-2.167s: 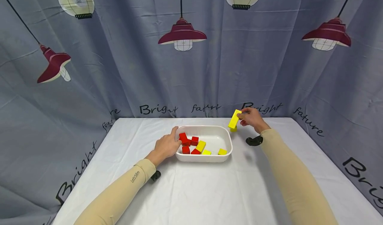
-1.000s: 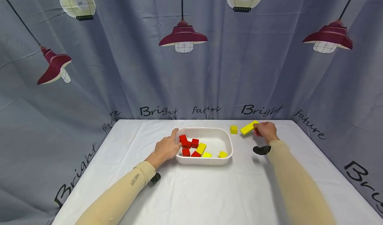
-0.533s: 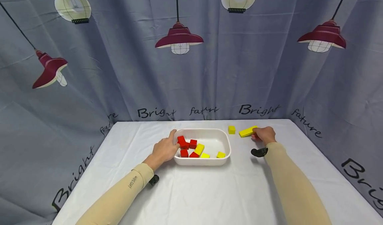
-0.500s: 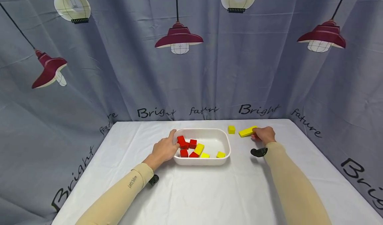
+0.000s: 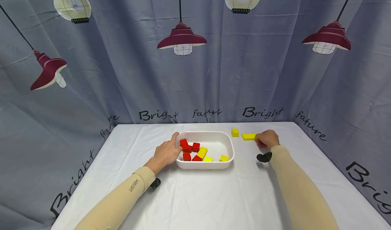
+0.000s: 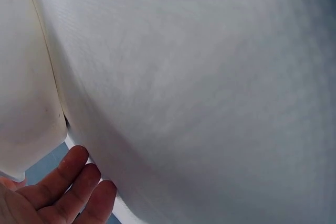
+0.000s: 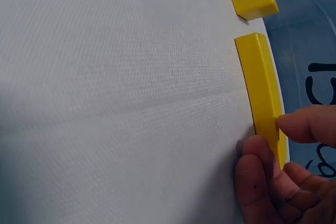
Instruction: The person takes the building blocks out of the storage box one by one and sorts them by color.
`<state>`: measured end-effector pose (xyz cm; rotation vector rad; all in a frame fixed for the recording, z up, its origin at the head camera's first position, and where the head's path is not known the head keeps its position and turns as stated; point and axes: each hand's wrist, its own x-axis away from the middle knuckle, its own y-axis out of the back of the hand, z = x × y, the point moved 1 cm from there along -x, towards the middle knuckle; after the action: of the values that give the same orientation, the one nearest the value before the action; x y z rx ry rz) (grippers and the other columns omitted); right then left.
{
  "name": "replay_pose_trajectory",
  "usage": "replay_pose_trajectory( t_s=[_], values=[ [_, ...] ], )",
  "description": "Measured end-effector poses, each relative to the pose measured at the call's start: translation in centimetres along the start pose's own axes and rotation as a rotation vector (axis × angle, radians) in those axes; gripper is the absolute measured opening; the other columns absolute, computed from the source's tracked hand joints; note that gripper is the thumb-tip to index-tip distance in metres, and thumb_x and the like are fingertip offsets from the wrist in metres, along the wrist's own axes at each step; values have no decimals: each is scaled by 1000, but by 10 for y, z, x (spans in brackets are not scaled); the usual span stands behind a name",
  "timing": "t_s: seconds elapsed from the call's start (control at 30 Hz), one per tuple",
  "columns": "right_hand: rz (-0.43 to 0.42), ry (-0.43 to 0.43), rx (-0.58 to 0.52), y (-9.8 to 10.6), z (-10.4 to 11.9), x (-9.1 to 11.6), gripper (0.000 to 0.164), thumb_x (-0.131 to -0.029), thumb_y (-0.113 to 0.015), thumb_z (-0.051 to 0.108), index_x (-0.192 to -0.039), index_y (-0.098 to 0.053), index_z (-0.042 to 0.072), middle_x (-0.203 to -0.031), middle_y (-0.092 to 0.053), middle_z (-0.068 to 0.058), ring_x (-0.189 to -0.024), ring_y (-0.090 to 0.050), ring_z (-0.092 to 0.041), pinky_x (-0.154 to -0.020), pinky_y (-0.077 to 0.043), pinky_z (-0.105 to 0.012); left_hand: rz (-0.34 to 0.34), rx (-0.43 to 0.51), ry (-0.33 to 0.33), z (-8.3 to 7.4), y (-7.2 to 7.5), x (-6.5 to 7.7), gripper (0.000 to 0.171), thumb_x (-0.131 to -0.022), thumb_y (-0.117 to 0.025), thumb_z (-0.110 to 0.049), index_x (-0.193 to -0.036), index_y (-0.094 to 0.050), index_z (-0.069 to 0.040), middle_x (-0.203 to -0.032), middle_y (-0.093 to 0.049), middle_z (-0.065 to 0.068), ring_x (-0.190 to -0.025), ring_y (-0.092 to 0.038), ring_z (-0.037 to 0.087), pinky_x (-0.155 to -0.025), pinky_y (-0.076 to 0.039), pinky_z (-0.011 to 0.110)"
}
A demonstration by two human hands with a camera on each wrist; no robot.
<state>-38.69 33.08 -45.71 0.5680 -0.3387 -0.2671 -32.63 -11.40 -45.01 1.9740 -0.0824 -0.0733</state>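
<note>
My right hand (image 5: pixel 268 139) pinches the right end of a long yellow block (image 5: pixel 249 137) lying flat on the white table. In the right wrist view, thumb and fingers meet on either side of this long block (image 7: pixel 258 85). A yellow cube (image 5: pixel 235 132) stands just left of it, apart by a small gap. My left hand (image 5: pixel 166 153) holds the left rim of a white tray (image 5: pixel 205 165). Several red blocks (image 5: pixel 186 156) lie in the tray's left half, and a yellow block (image 5: pixel 202 152) with other yellow pieces lies towards its front. In the left wrist view, three left fingers (image 6: pixel 71 169) show outside the tray wall.
The white cloth-covered table (image 5: pixel 201 199) ends at a back edge close behind the cube and long block. A grey-blue curtain (image 5: pixel 195 80) printed with lamps and lettering hangs behind and at both sides.
My right hand has brought the long yellow block from above the cube to its right, lowered it, then turned it level on the table. The left hand stays at the tray.
</note>
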Motion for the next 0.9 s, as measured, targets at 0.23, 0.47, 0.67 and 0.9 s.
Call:
replay_pose_trajectory(
  t_s=[0.23, 0.47, 0.67, 0.9],
  values=[
    [24, 53, 45, 0, 6, -1, 64, -84, -64, 7, -143, -44, -8, -88, -66, -14, -60, -61, -16, -60, -55, -26, -12, 8, -11, -3, 4, -1, 68, -96, -50, -37, -158, -25, -22, -116, -69, 12, -94, -64, 27, -85, -53, 50],
    [41, 73, 96, -5, 7, 3, 61, -87, -63, 7, -142, -43, -10, -85, -66, -14, -61, -59, -16, -57, -51, -23, -5, 3, -6, -1, 0, 2, 69, -96, -51, -37, -158, -26, -22, -114, -69, 11, -89, -63, 24, -81, -53, 48],
    [23, 78, 136, -7, 17, 4, 59, -87, -62, 6, -141, -44, -10, -87, -65, -16, -64, -59, -19, -61, -52, -26, -14, 9, -8, -1, -1, -1, 69, -96, -51, -37, -158, -25, -22, -117, -68, 12, -90, -63, 25, -83, -54, 48],
    [36, 60, 148, -15, 18, -2, 61, -87, -63, 6, -143, -43, -9, -81, -64, -12, -61, -58, -18, -59, -51, -26, -2, -4, 1, 0, -2, 0, 69, -96, -50, -38, -158, -25, -22, -122, -68, 12, -94, -64, 26, -84, -53, 49]
  ],
)
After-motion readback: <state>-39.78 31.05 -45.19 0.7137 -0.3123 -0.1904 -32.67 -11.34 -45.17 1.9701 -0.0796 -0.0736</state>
